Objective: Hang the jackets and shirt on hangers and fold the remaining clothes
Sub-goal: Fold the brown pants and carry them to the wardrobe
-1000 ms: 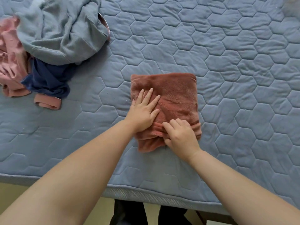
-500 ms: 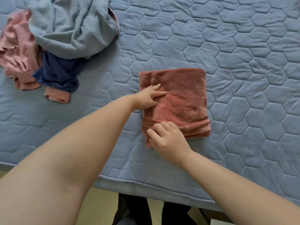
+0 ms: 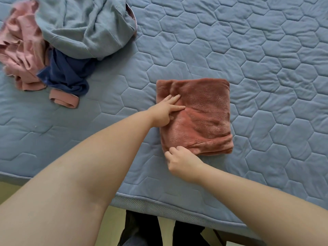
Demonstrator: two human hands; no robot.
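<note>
Two hands [image 3: 164, 112] [image 3: 182, 163] on folded cloth [image 3: 204, 110], left edge — open quilt [image 3: 275, 59] rightward.

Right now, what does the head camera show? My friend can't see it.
A left hand presses a folded rust-red fleece on a blue quilted bed while the right hand pinches its near corner. Grey-blue, pink and navy clothes lie heaped far left.

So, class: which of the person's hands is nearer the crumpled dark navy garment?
Left. The left hand presses the folded rust-red fleece cloth near its left edge, right of the crumpled dark navy garment; the right hand grips that cloth's near corner, farther off.
</note>
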